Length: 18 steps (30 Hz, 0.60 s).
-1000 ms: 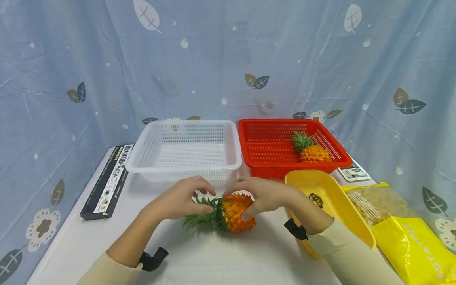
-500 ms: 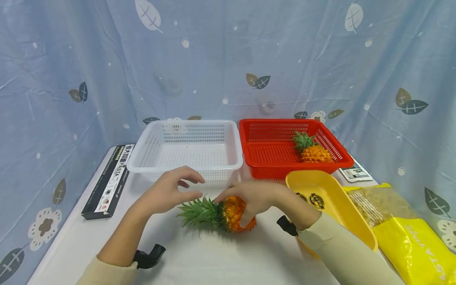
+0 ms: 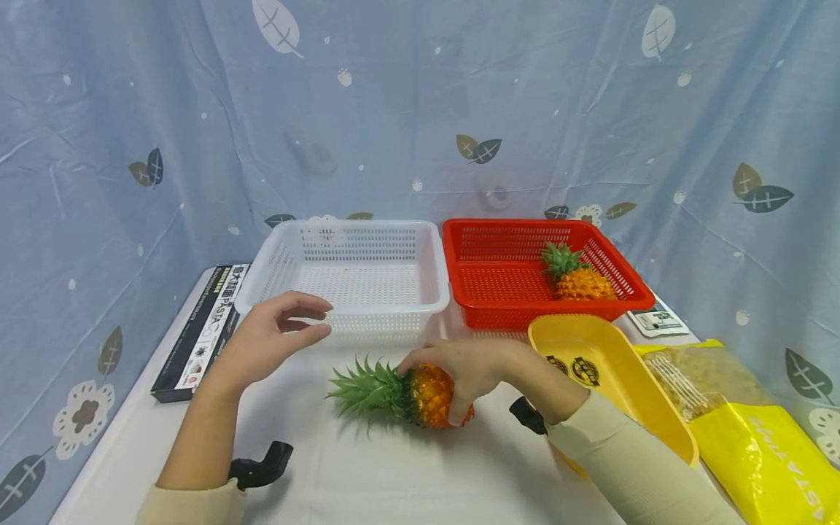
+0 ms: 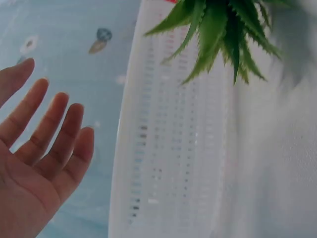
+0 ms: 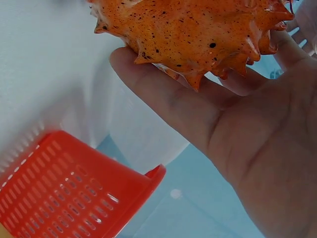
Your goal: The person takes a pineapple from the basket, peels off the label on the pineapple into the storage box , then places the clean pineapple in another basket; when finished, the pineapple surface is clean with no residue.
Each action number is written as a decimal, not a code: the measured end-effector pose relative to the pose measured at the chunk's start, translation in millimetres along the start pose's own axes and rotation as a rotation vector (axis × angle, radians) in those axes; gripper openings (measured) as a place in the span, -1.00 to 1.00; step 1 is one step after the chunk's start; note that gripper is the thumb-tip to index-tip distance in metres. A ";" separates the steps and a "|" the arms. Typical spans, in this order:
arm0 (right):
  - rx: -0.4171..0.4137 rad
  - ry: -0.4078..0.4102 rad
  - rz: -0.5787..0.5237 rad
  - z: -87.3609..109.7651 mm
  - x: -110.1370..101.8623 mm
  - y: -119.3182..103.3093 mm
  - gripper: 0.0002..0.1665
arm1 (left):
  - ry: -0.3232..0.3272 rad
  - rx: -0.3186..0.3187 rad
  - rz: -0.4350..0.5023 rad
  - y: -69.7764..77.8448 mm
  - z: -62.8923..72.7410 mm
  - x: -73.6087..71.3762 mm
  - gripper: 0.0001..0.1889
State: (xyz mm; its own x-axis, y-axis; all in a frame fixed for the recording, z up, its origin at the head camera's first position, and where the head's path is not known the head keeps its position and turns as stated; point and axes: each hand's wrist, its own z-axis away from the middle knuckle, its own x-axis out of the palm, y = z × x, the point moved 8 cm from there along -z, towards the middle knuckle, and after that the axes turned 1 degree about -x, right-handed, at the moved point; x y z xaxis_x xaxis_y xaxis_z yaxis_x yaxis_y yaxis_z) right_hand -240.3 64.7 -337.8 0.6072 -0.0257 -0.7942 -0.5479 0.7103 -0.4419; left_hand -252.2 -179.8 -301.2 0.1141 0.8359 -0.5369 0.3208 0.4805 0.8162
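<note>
An orange pineapple (image 3: 429, 394) with a green leafy crown (image 3: 367, 390) lies on its side on the white table, crown toward the left. My right hand (image 3: 462, 368) grips its body from above, fingers on the far side and thumb on the near side. Close up in the right wrist view, the pineapple's spiky orange skin (image 5: 188, 34) lies against the fingers. My left hand (image 3: 272, 335) is raised in front of the white basket (image 3: 341, 313), fingers loosely bent and holding nothing. The left wrist view has the crown's leaf tips (image 4: 218, 39) apart from that hand.
Behind, a red basket (image 3: 518, 315) stands beside the white one, with a second pineapple (image 3: 584, 283) inside. A yellow tray (image 3: 633, 379) and a yellow pasta bag (image 3: 755, 445) lie at right. A black-and-white pasta box (image 3: 200, 335) is at left, a small white packet (image 3: 656, 319) behind the tray.
My left hand has drawn away from the crown, moving left and up. My right hand stays on the pineapple, which lies nearly where it was.
</note>
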 end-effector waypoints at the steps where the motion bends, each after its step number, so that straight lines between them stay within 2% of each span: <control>1: -0.001 0.000 0.005 0.0 0.1 -0.3 0.06 | 0.015 -0.014 0.001 -2.4 1.0 -3.2 -0.65; 7: -0.007 0.022 0.047 -0.6 0.1 -1.7 -0.03 | 0.097 -0.076 -0.027 -15.5 6.5 -18.4 -0.61; 13: -0.027 0.035 0.036 3.8 0.1 -1.8 -0.12 | 0.187 -0.084 -0.050 -23.5 10.8 -32.1 -0.60; 18: -0.046 0.047 0.030 10.4 -1.6 -4.1 -0.16 | 0.255 -0.150 -0.055 -33.0 13.4 -42.7 -0.56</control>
State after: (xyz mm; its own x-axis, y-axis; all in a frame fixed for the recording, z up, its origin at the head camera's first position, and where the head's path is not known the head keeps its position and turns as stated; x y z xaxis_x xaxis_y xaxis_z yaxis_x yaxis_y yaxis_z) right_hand -233.0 69.2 -330.4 0.5632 -0.0390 -0.8254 -0.5918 0.6781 -0.4358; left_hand -255.0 -234.9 -308.1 -0.1457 0.8380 -0.5259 0.1757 0.5450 0.8198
